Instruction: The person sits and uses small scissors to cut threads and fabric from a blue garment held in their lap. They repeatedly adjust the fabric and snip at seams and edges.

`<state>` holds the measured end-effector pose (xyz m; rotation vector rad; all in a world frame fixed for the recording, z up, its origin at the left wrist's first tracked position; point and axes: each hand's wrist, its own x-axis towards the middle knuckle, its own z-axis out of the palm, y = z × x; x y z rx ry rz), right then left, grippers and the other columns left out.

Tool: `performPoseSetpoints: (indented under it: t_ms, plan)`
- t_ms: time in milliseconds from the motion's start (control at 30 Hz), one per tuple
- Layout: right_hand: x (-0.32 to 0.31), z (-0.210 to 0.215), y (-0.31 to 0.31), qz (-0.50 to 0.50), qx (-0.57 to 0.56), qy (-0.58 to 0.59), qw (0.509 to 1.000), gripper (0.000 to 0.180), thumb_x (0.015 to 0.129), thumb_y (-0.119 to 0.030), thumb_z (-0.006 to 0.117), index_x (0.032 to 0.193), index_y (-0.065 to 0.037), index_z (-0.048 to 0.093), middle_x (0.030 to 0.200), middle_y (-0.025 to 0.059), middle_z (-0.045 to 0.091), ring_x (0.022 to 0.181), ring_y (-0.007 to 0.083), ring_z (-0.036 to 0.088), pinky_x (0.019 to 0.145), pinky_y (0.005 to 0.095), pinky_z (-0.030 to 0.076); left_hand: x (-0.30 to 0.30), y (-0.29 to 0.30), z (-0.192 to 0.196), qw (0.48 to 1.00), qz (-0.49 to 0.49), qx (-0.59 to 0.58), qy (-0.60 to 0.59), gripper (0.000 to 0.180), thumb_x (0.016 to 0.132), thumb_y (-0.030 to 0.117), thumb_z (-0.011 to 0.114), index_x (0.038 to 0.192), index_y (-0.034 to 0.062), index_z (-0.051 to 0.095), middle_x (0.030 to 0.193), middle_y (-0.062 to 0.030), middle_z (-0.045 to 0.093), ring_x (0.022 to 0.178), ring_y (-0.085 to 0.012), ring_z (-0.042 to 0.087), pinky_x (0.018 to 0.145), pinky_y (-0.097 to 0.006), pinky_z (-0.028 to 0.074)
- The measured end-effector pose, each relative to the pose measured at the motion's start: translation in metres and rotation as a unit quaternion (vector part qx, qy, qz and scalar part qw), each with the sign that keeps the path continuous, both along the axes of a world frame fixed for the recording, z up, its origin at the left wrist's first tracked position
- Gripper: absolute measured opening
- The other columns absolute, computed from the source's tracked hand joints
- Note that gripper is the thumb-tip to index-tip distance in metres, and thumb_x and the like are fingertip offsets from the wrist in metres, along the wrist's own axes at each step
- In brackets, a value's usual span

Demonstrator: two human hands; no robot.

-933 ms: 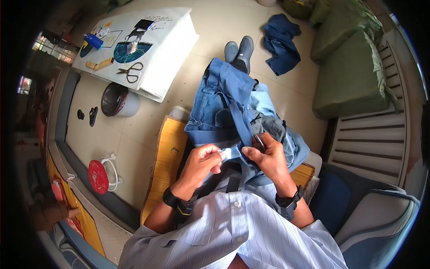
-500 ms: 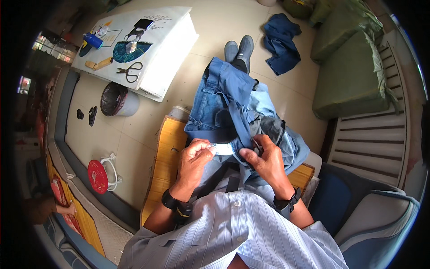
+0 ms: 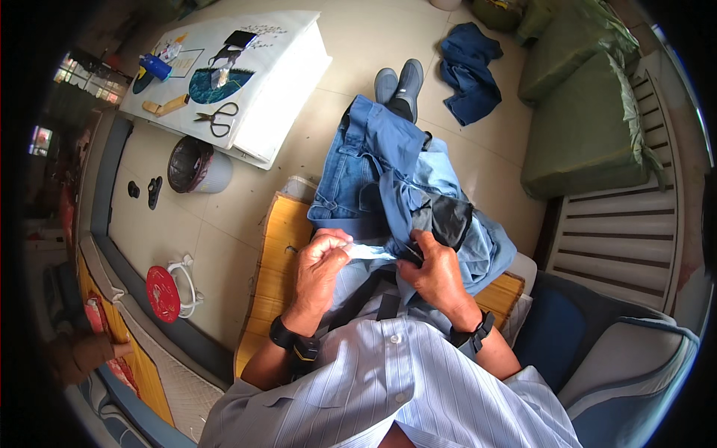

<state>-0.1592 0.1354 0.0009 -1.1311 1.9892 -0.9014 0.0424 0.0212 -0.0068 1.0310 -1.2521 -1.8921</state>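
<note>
Blue denim garments [image 3: 345, 183] lie in a heap across my lap, with grey and black lining cloth [image 3: 447, 220] showing at the right. A white fabric label [image 3: 370, 252] stretches between my two hands on the near side of the heap. My left hand [image 3: 320, 272] is closed, pinching the label's left end between thumb and fingertips. Against the label's other end, my right hand [image 3: 437, 272] is closed on a fold of the denim, thumb and index finger nearly together. Whether something small is hidden in those fingers, I cannot make out.
A white table [image 3: 287, 82] at the far left bears black scissors [image 3: 217, 119] and a blue bottle [image 3: 155, 67]. Below are a waste bin [image 3: 213, 175] and a red-topped stool [image 3: 162, 293]. More denim [image 3: 470, 71] lies on the floor. Another person's hand [image 3: 119, 349] shows at lower left.
My right hand has rolled over and its fingers have drawn closer together. The label is now twisted and narrower. The other person's hand at lower left has moved slightly.
</note>
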Motion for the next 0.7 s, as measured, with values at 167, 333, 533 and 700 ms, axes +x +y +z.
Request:
performPoseSetpoints:
  t_ms: [167, 333, 533, 700]
  plan:
    - [0.000, 0.003, 0.000, -0.004, 0.006, -0.005, 1.000, 0.050, 0.078, -0.013, 0.081, 0.122, 0.003, 0.063, 0.106, 0.0264, 0.072, 0.095, 0.0442, 0.072, 0.082, 0.0452, 0.057, -0.001, -0.001, 0.000, 1.000, 0.010, 0.009, 0.021, 0.009, 0.093, -0.005, 0.061, 0.093, -0.0014, 0.069, 0.112, -0.0071, 0.062, 0.099, -0.0138, 0.059, 0.088, -0.028, 0.047]
    - [0.003, 0.001, -0.001, -0.006, 0.005, -0.010, 1.000, 0.050, 0.078, -0.013, 0.081, 0.122, 0.002, 0.063, 0.105, 0.0258, 0.072, 0.095, 0.0442, 0.072, 0.082, 0.0454, 0.057, 0.002, -0.004, -0.006, 0.998, 0.032, 0.014, 0.045, 0.009, 0.094, -0.005, 0.060, 0.092, -0.0015, 0.068, 0.112, -0.0087, 0.063, 0.102, -0.0173, 0.062, 0.089, -0.030, 0.048]
    - [0.005, -0.004, -0.001, -0.009, 0.000, 0.000, 1.000, 0.048, 0.078, -0.013, 0.080, 0.120, 0.002, 0.063, 0.106, 0.0256, 0.071, 0.094, 0.0446, 0.071, 0.082, 0.0456, 0.057, 0.003, -0.003, -0.011, 0.995, 0.065, 0.025, 0.065, 0.006, 0.094, -0.001, 0.063, 0.095, -0.0010, 0.068, 0.113, -0.0096, 0.063, 0.101, -0.0186, 0.063, 0.091, -0.033, 0.049]
    - [-0.005, -0.015, 0.006, -0.048, 0.011, -0.039, 0.998, 0.048, 0.079, -0.013, 0.079, 0.122, -0.001, 0.064, 0.107, 0.0271, 0.071, 0.097, 0.0403, 0.073, 0.086, 0.0473, 0.057, 0.023, -0.025, -0.016, 0.988, 0.117, -0.002, 0.098, 0.008, 0.095, 0.003, 0.065, 0.102, 0.0006, 0.068, 0.116, -0.0110, 0.064, 0.101, -0.0202, 0.064, 0.092, -0.036, 0.051]
